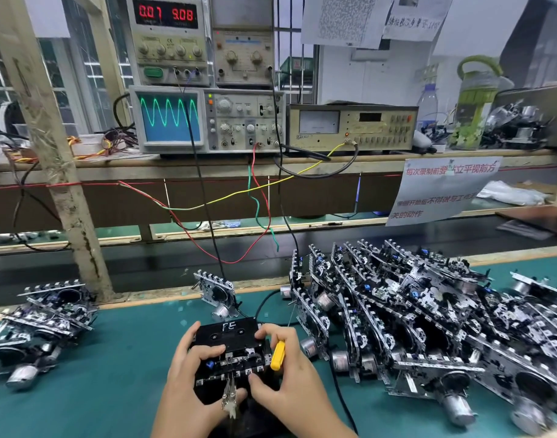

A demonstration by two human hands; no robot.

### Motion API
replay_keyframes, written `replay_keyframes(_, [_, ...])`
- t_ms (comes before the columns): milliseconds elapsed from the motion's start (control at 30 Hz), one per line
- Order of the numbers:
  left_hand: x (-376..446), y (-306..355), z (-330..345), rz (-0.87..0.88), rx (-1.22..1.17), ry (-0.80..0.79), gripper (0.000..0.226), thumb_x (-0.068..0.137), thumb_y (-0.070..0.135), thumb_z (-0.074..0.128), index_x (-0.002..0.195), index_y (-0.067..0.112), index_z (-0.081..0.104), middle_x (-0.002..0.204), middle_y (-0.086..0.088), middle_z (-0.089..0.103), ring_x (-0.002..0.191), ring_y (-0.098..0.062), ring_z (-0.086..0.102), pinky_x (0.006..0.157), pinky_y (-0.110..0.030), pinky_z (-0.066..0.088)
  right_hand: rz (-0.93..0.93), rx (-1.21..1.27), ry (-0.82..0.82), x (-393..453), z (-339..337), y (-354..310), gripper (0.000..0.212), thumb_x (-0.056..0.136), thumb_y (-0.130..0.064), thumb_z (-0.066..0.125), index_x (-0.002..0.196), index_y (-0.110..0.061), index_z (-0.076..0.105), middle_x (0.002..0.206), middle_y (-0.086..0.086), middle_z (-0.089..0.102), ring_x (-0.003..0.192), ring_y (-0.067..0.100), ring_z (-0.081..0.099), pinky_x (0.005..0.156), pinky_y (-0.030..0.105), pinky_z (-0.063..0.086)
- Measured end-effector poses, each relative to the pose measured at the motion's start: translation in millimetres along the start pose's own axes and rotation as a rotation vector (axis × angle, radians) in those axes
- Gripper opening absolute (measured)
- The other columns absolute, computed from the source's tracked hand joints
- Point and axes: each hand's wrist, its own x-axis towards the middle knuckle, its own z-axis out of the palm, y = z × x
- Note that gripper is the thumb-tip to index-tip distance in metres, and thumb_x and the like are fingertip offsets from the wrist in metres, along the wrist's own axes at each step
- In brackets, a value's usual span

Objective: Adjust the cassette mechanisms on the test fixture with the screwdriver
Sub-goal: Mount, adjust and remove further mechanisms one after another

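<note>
right hand (283, 371) grips the yellow screwdriver (278, 355), thumb pressing the cassette mechanism (231, 352) at the bench's near edge; left hand (192, 358) clamps it. watch the oscilloscope (169, 116) trace, turn in small steps.

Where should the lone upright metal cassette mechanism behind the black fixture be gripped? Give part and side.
Grip the lone silver metal cassette mechanism by its toothed top edge, from above, fingers pinching across the thin plate. It stands on edge with that rim free; its round motor sits low, near the green mat.
</note>
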Motion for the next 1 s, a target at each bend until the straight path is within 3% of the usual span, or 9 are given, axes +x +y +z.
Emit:
replay_keyframes(167, [-0.2,0.0,-1.5,-0.018,0.002,-0.002,0.066,0.042,0.055,0.086,0.104,0.053,0.064,0.154,0.033,0.029,0.138,-0.007,0.044,0.103,-0.043,0.046,0.019,0.037,0.004,0.0,-0.8,0.6,0.048,0.080,-0.047,0.066,0.113,-0.053,0.032,0.129,-0.025,0.050,0.107,0.001,0.058,0.077,0.019,0.047])
replay_keyframes(433, [0.9,5.2,-5.6,-0.071,-0.007,-0.043,0.068,0.039,0.054,0.090,0.102,0.053,0.064,0.154,0.035,0.028,0.133,0.002,0.045,0.100,-0.039,0.044,0.019,0.040,0.020,-0.3,1.4,2.7,0.049,0.080,-0.048,0.067,0.114,-0.054,0.033,0.123,-0.019,0.055,0.111,0.001,0.057,0.082,0.026,0.052])
replay_keyframes(533, [1.8,7.1,-9.0,-0.082,-0.011,-0.084,0.070,0.047,0.035,0.098,0.104,0.055,0.063,0.152,0.040,0.025,0.132,0.006,0.044,0.101,-0.035,0.043,0.015,0.036,0.026,-0.3,2.5,4.0,0.049,0.079,-0.048,0.067,0.115,-0.053,0.034,0.122,-0.018,0.056,0.110,0.000,0.057,0.081,0.025,0.051])
replay_keyframes(600, [3.4,7.9,-19.4,-0.059,-0.002,-0.169,0.068,0.055,0.034,0.094,0.109,0.057,0.061,0.150,0.045,0.021,0.133,0.013,0.041,0.100,-0.024,0.040,0.012,0.039,0.027,1.3,2.0,2.5,0.050,0.079,-0.046,0.068,0.115,-0.051,0.034,0.122,-0.018,0.055,0.107,0.003,0.058,0.079,0.028,0.053])
replay_keyframes(700, [8.1,14.4,-38.2,-0.039,0.038,-0.297,0.057,0.060,0.053,0.070,0.115,0.060,0.058,0.152,0.043,0.017,0.134,0.022,0.031,0.104,-0.021,0.033,-0.001,0.050,0.026,5.6,1.1,-0.8,0.049,0.077,-0.041,0.068,0.113,-0.048,0.036,0.118,-0.014,0.057,0.096,0.013,0.060,0.073,0.035,0.053])
replay_keyframes(833, [18.0,28.1,-39.8,-0.109,0.090,-0.253,0.037,0.071,0.067,0.058,0.105,0.052,0.065,0.152,0.028,0.030,0.142,0.011,0.025,0.108,-0.024,0.025,-0.014,0.013,0.008,5.4,-1.4,-2.7,0.050,0.077,-0.042,0.068,0.115,-0.046,0.036,0.111,-0.016,0.053,0.085,0.011,0.056,0.069,0.030,0.049])
replay_keyframes(900, [32.8,35.4,-35.3,-0.106,0.211,-0.214,0.018,0.083,0.055,0.066,0.090,0.038,0.067,0.143,0.021,0.044,0.143,0.001,0.030,0.110,-0.029,0.027,-0.028,-0.036,0.001,1.1,-1.2,-3.2,0.057,0.077,-0.043,0.069,0.123,-0.045,0.034,0.114,-0.028,0.046,0.083,0.003,0.054,0.069,0.024,0.046])
replay_keyframes(933, [41.8,39.9,-33.3,-0.102,0.293,-0.225,0.016,0.084,0.049,0.070,0.084,0.035,0.064,0.133,0.020,0.053,0.137,-0.005,0.040,0.105,-0.031,0.032,-0.028,-0.055,0.002,-1.7,-0.6,-3.5,0.063,0.076,-0.043,0.070,0.127,-0.045,0.033,0.113,-0.034,0.042,0.082,0.000,0.053,0.070,0.024,0.047])
replay_keyframes(1000, [60.5,49.0,-31.1,-0.157,0.445,-0.299,0.026,0.078,0.052,0.074,0.082,0.033,0.056,0.104,0.017,0.065,0.106,-0.014,0.059,0.082,-0.031,0.042,-0.011,-0.065,0.014,-6.2,0.6,-4.4,0.071,0.077,-0.041,0.072,0.133,-0.048,0.029,0.111,-0.036,0.036,0.081,0.001,0.053,0.070,0.028,0.049])
